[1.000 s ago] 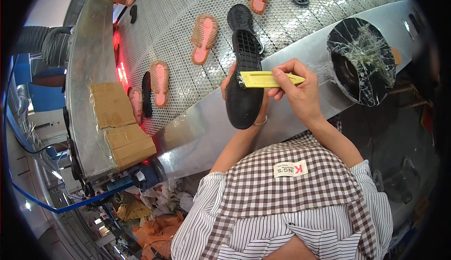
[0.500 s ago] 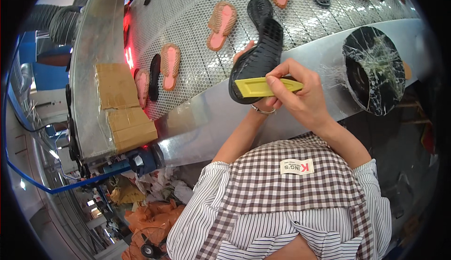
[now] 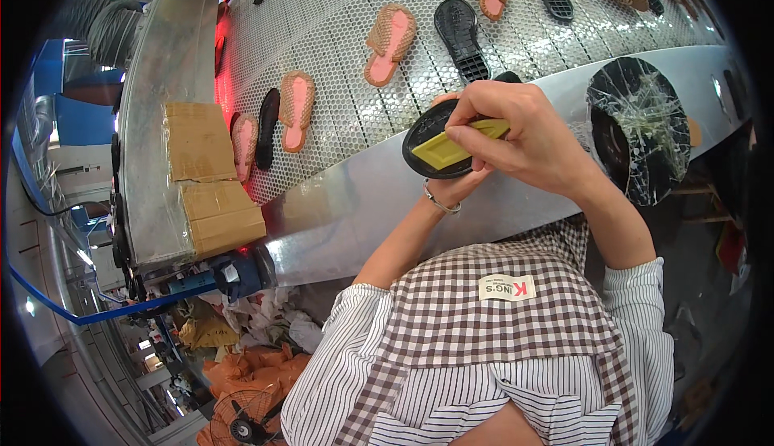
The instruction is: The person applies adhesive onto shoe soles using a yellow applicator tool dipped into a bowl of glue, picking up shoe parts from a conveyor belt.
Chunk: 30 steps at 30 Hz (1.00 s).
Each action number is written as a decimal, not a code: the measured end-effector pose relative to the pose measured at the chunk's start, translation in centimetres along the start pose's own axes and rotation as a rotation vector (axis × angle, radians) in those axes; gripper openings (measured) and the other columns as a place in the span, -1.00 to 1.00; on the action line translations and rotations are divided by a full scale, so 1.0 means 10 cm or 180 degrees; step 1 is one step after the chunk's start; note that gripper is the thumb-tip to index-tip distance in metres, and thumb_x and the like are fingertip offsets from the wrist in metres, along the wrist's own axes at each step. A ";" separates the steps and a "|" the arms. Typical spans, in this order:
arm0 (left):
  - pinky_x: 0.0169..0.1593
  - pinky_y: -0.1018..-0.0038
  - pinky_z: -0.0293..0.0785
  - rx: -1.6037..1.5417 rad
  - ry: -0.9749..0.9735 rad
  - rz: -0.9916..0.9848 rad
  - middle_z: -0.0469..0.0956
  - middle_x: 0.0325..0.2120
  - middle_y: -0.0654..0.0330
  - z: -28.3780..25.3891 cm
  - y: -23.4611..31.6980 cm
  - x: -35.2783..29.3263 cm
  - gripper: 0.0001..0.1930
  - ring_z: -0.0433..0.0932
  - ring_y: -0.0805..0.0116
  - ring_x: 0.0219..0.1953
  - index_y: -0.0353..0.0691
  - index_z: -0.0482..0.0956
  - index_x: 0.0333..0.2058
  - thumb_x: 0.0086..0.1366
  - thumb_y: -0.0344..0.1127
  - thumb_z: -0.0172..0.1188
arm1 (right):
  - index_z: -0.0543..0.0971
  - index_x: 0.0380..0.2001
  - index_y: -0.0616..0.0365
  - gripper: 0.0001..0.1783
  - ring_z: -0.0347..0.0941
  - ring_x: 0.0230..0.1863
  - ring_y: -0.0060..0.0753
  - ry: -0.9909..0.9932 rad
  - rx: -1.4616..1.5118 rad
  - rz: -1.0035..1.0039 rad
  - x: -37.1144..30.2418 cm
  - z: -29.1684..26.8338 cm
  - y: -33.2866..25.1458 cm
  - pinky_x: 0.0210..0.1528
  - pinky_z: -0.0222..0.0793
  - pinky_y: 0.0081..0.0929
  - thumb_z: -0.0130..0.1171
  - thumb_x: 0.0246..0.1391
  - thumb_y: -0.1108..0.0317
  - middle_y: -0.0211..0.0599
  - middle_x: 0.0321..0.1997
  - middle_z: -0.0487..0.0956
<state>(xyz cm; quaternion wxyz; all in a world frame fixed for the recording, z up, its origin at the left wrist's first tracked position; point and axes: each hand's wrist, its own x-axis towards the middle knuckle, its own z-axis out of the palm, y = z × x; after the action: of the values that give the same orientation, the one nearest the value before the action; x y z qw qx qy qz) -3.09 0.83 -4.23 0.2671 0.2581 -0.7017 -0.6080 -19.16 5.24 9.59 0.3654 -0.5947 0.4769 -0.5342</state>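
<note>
A black shoe sole (image 3: 426,128), tilted with its rounded end toward me, rests in my left hand (image 3: 461,188), which grips it from beneath. Most of my left fingers are hidden behind the sole. My right hand (image 3: 532,136) pinches a flat yellow tool (image 3: 442,154) with a slanted end and holds it over the sole's upper face. Whether the tool's far edge touches the sole is hard to make out. Just beyond my hands, another black sole (image 3: 458,31) lies on the mesh conveyor belt (image 3: 339,124).
Woven tan sandals with pink insoles, such as one sandal (image 3: 391,43), lie along the belt. On the metal ledge (image 3: 347,212) at right sits a black oval pad (image 3: 617,144) covered in pale stringy strands. Cardboard (image 3: 218,220) is taped at left. A fan (image 3: 242,426) stands below.
The sole has tipped, so its far part has dropped from sight behind my right hand. My right hand and the yellow tool have moved slightly up, and the tool has turned.
</note>
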 end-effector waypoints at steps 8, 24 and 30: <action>0.07 0.43 0.42 -0.0088 -0.0214 0.0044 0.42 0.03 0.18 -0.21 0.20 0.11 -0.41 0.45 0.38 0.04 -0.21 0.31 0.13 0.10 -0.46 0.30 | 0.53 -0.45 0.30 -0.92 0.47 -0.61 -0.62 -0.0552 -0.0562 -0.0884 0.14 -0.29 -0.11 -0.58 0.37 -0.70 0.18 0.08 0.51 -0.34 -0.48 0.52; 0.00 0.40 0.48 -0.2843 -0.0085 -0.0232 0.34 0.12 -0.09 -0.37 0.13 -0.13 -0.10 0.46 0.29 -0.02 -0.31 0.11 0.26 0.24 0.39 -0.13 | 0.51 -0.33 0.27 -0.87 0.50 -0.57 -0.66 0.1515 0.0907 0.0440 0.09 0.05 0.30 -0.58 0.36 -0.75 0.13 0.19 0.40 -0.33 -0.47 0.57; -0.01 0.42 0.48 -0.2833 -0.0216 -0.0461 0.37 0.10 -0.09 -0.30 0.13 -0.13 -0.11 0.48 0.30 -0.04 -0.32 0.12 0.25 0.24 0.38 -0.11 | 0.51 -0.37 0.31 -0.81 0.56 -0.57 -0.60 0.1555 0.0931 0.0542 0.13 0.04 0.45 -0.59 0.43 -0.73 0.13 0.18 0.36 -0.27 -0.49 0.60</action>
<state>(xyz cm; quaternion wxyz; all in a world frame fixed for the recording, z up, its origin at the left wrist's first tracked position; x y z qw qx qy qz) -0.12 -0.23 -2.65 0.2857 0.1464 -0.3604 -0.8758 -19.60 2.70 5.63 0.3652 -0.3474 0.5168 -0.6920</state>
